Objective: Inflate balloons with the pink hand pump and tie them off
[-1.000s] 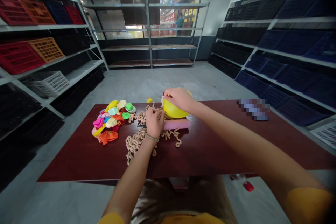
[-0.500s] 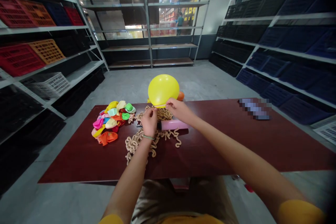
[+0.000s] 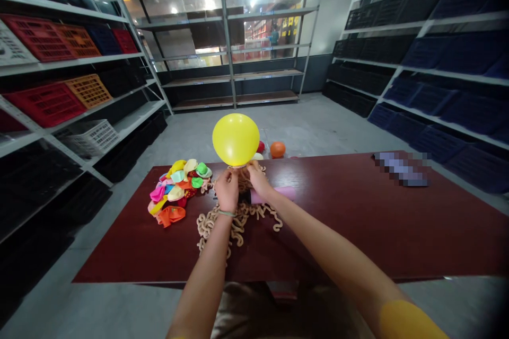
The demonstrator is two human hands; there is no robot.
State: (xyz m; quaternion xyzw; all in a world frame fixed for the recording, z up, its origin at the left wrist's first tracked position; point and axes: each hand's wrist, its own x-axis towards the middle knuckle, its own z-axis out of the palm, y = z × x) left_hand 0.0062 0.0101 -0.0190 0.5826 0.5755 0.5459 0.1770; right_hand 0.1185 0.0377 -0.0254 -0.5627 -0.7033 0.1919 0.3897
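An inflated yellow balloon (image 3: pixel 236 137) stands above the far edge of the table with its neck pointing down. My left hand (image 3: pixel 227 190) is closed in a pinch at the balloon's neck. My right hand (image 3: pixel 259 181), closed too, pinches the neck from the other side. The fingertips partly hide the neck itself. Under and between my hands lie curled beige strands (image 3: pixel 207 226), spread over the tabletop. A pink balloon pump (image 3: pixel 284 194) lies on its side behind my right wrist, partly covered. To the left is a pile of limp coloured balloons (image 3: pixel 175 194).
The dark red table (image 3: pixel 350 217) carries a blurred flat object (image 3: pixel 401 168) at its right. Beyond the far edge are an orange balloon (image 3: pixel 277 149) and a red balloon (image 3: pixel 261 146). Shelves with crates (image 3: pixel 43 37) line the sides; another rack (image 3: pixel 233 79) stands at the back.
My right hand has come down and left, closer to my left hand. The yellow balloon has swung left and more upright, uncovering the orange and red balloons. The view has shifted slightly.
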